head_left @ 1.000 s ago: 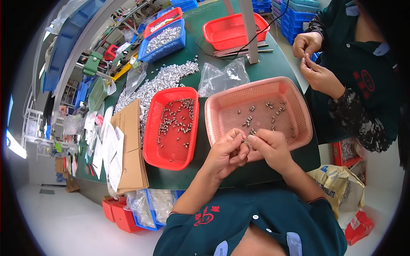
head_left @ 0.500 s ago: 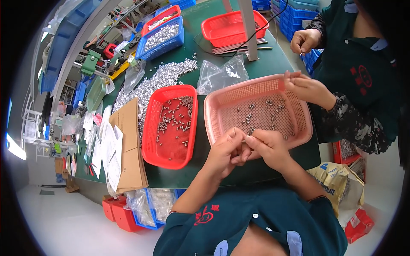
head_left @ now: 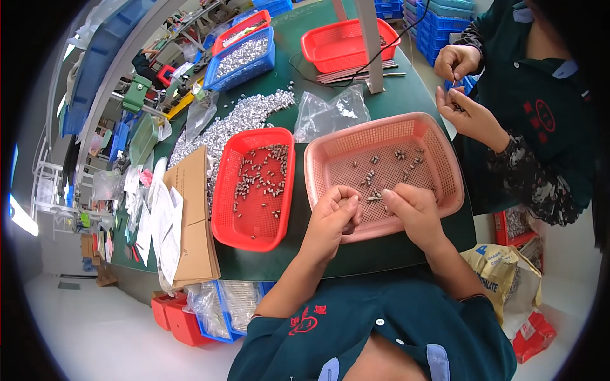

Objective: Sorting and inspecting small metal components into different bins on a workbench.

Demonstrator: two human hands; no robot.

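Over the near edge of a pink mesh basket (head_left: pixel 318 168), my left hand (head_left: pixel 333 214) is closed with its fingers curled in and the thumb pressed on them. My right hand (head_left: pixel 416 213) is closed as well, thumb against the fingers, a short gap to the right. Whatever either hand grips is too small or hidden. Several small metal cylinders (head_left: pixel 368 178) lie scattered on the pink basket's floor, some close to my fingertips. To the left stands a red basket (head_left: pixel 254 238) holding many similar small metal cylinders (head_left: pixel 246 184).
A heap of shiny metal parts (head_left: pixel 254 111) covers the table's back left, near cardboard (head_left: pixel 194 235) and a plastic bag (head_left: pixel 333 114). Behind are a blue basket (head_left: pixel 238 73), another red basket (head_left: pixel 337 47) and a post (head_left: pixel 372 54). A co-worker's hands (head_left: pixel 470 117) work at the right.
My hands, together before, have moved apart, the right one going right. The co-worker's lower hand has left the pink basket's rim and come up to the other hand.
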